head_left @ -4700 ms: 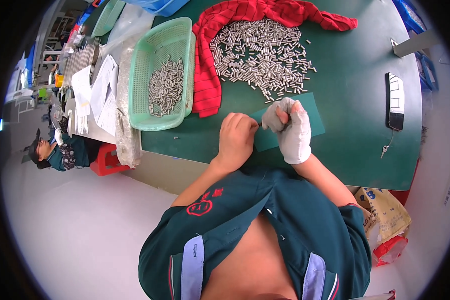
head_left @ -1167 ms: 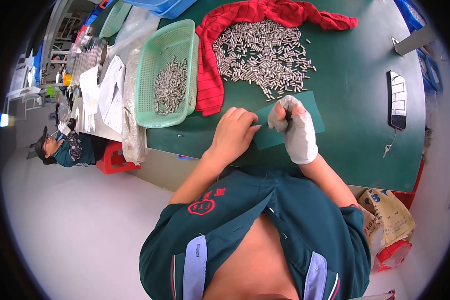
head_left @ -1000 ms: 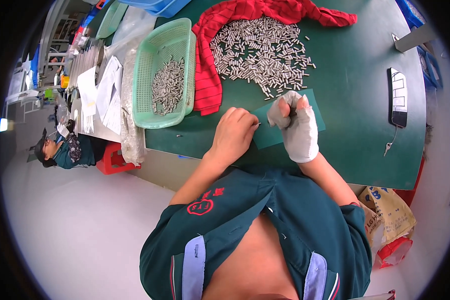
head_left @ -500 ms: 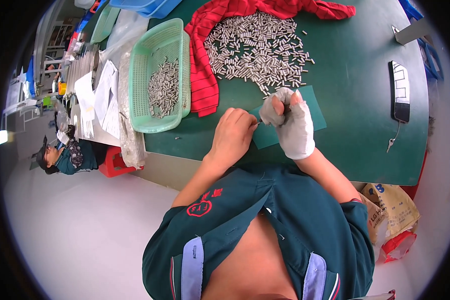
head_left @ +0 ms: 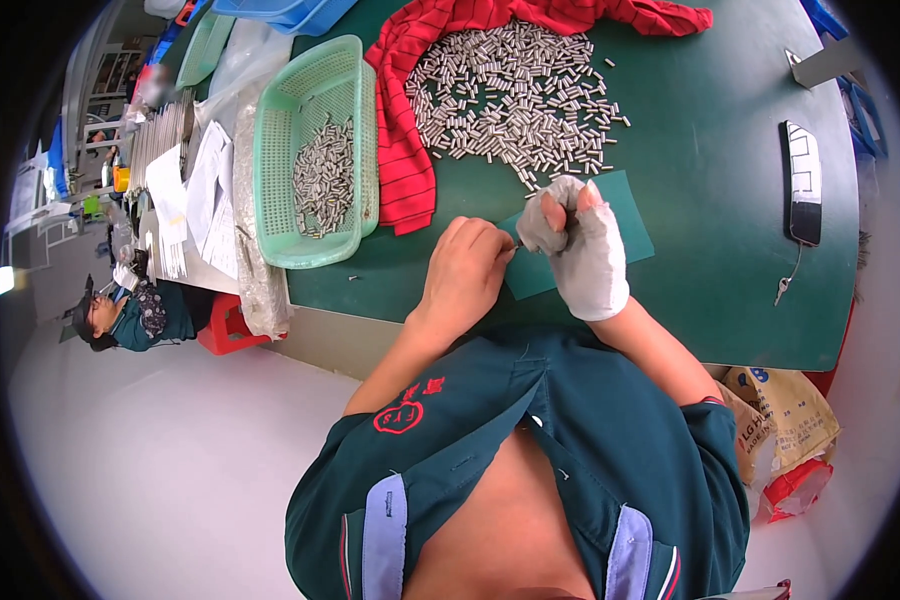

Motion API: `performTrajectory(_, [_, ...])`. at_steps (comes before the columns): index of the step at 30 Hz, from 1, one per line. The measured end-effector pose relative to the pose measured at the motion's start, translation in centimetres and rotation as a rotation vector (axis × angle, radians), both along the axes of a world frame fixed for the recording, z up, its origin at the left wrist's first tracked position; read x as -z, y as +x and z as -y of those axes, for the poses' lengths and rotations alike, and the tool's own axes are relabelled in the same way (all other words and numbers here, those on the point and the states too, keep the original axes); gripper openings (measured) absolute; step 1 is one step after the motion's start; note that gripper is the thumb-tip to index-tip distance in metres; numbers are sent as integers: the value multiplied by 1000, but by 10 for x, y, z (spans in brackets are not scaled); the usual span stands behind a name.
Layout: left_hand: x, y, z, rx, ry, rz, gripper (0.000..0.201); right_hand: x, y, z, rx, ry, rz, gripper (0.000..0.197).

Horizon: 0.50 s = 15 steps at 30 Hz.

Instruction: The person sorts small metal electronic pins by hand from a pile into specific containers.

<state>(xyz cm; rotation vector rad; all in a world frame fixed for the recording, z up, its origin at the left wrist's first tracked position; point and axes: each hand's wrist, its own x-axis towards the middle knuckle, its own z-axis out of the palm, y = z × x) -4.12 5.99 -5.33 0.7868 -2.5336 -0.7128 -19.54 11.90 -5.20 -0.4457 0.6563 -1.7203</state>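
Note:
My bare left hand is closed in a pinch over the front of the green table. At its fingertips shows a tiny metal piece, mostly hidden. My right hand, in a whitish glove that leaves some fingertips bare, is curled close beside it; what its fingers hold, if anything, is hidden. Under both hands lies a flat green sheet. Just beyond them spreads a heap of short silvery metal pins. To the left, a light green plastic basket holds more small metal pieces.
A red striped cloth curves round the heap. One loose piece lies near the basket. On the right are a phone, keys and a metal bracket. Papers are at the left; a person sits beyond.
My hands stay almost in the same place, with only a slight shift of the right fingers. The basket appears a touch further left as the view shifts slightly.

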Motion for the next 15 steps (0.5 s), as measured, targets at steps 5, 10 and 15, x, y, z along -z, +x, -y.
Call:
performTrajectory(5, [1,-1,-1,0,-5,-20,15,2,2,0,-4,20,-27,41])
performTrajectory(10, [4,-2,-6,-42,-6,-49,16,2,5,-1,11,49,-135,43])
performTrajectory(15, [10,-3,-10,-71,-25,-94,17,7,8,-1,21,30,-177,45])
